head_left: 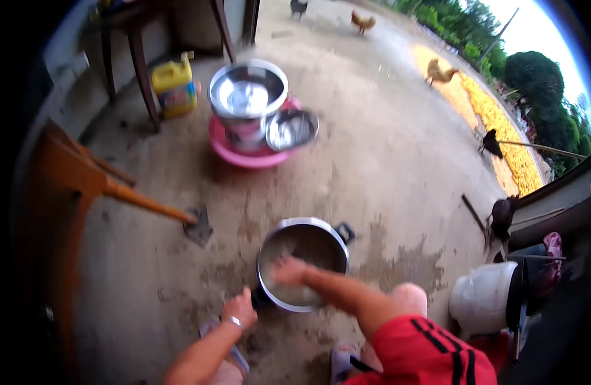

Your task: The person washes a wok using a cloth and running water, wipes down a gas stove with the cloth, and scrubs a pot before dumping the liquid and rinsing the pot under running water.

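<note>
"In the head view, where did the pot (pixel 327 255) stand?"

"On the concrete floor (pixel 372 186), in front of the person, its round mouth facing up."

"Any long axis?"

"The line through its handles, which ran aslant: the far handle (pixel 345 233) pointed away to the right, the near handle (pixel 260 297) back towards the person, to the left."

"And the right hand (pixel 287 272)?"

"Down inside the pot's mouth, and blurred (so I couldn't tell whether its fingers were spread or pinching something)."

"The left hand (pixel 241 310)?"

"Just by the near handle, one finger stretched towards the rim, a silvery bracelet (pixel 236 322) at the wrist. Whether the other fingers gripped the handle, I couldn't tell."

"What stood around it?"

"Beyond the pot, a pink basin (pixel 257 163) with a steel bowl (pixel 244 96) above it and a steel dish (pixel 291 131) tilted at that bowl's right side. A yellow jug (pixel 174 85) stood left of those, and a white bucket (pixel 478 298) was to the right of the pot."
</note>
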A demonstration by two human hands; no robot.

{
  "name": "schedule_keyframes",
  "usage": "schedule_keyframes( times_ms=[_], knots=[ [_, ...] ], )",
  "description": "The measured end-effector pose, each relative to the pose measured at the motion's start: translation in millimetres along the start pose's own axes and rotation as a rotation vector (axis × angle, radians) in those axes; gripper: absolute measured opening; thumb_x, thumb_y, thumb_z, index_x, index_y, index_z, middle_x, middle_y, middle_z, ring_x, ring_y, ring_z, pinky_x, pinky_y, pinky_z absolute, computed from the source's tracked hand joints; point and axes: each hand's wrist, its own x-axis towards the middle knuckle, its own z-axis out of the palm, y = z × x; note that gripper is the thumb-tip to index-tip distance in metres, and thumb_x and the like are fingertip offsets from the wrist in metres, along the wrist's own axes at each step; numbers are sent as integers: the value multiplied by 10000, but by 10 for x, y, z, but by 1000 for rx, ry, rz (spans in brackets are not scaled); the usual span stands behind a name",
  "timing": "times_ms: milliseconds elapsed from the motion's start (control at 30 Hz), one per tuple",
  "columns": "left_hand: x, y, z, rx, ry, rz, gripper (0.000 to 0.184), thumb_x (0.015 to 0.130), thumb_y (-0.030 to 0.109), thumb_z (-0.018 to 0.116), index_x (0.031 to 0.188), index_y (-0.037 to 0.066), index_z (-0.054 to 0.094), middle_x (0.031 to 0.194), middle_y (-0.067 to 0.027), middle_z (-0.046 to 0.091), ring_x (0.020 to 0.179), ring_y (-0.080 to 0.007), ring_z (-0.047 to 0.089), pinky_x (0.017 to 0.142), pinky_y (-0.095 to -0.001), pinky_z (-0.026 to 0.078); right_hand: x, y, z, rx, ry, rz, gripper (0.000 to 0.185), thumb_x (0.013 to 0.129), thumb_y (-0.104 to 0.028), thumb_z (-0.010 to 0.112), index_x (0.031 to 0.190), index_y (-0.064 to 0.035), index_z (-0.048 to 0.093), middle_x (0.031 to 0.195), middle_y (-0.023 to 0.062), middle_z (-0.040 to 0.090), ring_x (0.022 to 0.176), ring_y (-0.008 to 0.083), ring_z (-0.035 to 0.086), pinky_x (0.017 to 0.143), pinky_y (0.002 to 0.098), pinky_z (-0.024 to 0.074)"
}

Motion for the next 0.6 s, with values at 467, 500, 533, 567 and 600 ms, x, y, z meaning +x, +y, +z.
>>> schedule_keyframes(
  times_ms=[467,500,533,567,600],
  knots=[
    [91,-37,141,-24,99,58,335,745,101,595,1009,47,398,855,-206,648,827,-369,641,741,-441,516,-648,69,-1388,-316,-356,371,222,817,-208,523,914,-96,687,950,70,656,1002,191,564,856,291,407],
    [88,-25,109,-20,94,59,334,746,101,593,1011,48,397,857,-206,649,829,-367,642,743,-439,516,-705,88,-1096,-178,-517,388,208,804,-210,546,897,-94,692,950,77,664,968,203,593,813,320,444],
    [90,-12,81,-18,95,59,333,748,100,591,1013,49,397,859,-205,650,832,-365,643,745,-438,516,-671,51,-1051,-42,-673,401,195,792,-211,569,880,-92,697,949,85,672,934,216,622,770,350,481],
    [100,-16,86,-15,86,52,340,748,106,594,1018,51,395,863,-204,652,839,-360,643,748,-435,515,-670,27,-1026,73,-763,367,209,763,-200,585,885,-67,691,954,111,669,907,242,635,734,371,498],
    [96,-19,92,-17,88,50,340,748,106,594,1018,51,395,863,-204,652,839,-360,643,748,-435,515,-651,-31,-982,191,-850,332,230,735,-188,600,889,-41,686,958,137,666,880,269,649,698,392,515]
  ],
)
